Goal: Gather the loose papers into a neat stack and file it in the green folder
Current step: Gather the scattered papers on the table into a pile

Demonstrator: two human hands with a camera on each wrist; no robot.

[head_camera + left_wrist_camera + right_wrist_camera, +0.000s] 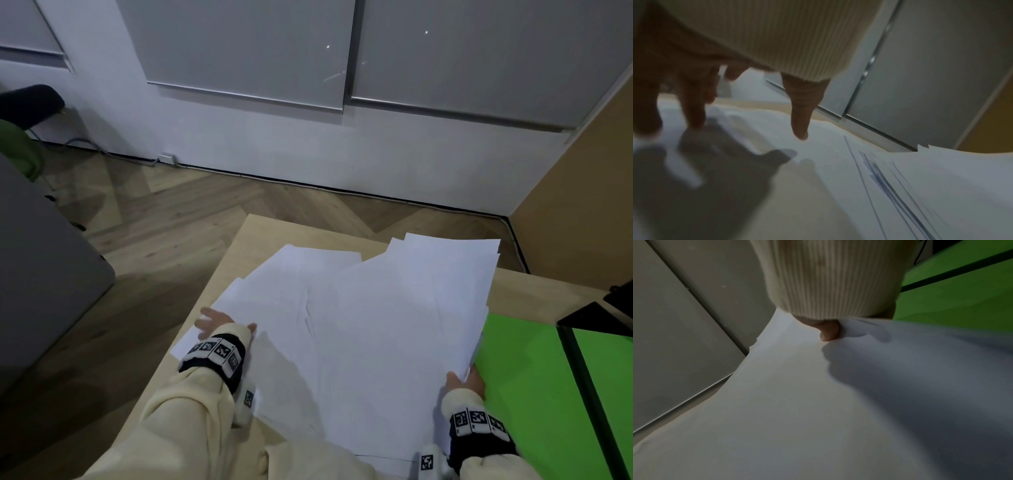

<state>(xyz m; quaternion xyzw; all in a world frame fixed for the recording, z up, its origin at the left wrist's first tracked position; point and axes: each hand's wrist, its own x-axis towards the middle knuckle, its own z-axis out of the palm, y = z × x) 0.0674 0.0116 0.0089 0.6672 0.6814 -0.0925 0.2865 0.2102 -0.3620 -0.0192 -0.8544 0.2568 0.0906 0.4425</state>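
Several loose white papers (359, 318) lie fanned over the light wooden table (260, 236). My right hand (467, 377) pinches the near right edge of a bundle of sheets (797, 394), thumb (828, 332) on top, and that edge is lifted beside the green folder (534, 387). The folder (962, 293) lies open and flat at the right. My left hand (219, 323) hovers over the left papers (818, 154) with fingers (799, 116) spread and straight, holding nothing.
A dark object (596, 317) overlaps the folder's far corner at the right. Grey furniture (41, 274) stands left of the table over wooden floor (178, 212). A white wall with grey panels (246, 51) is behind, and a tan partition (582, 205) at the right.
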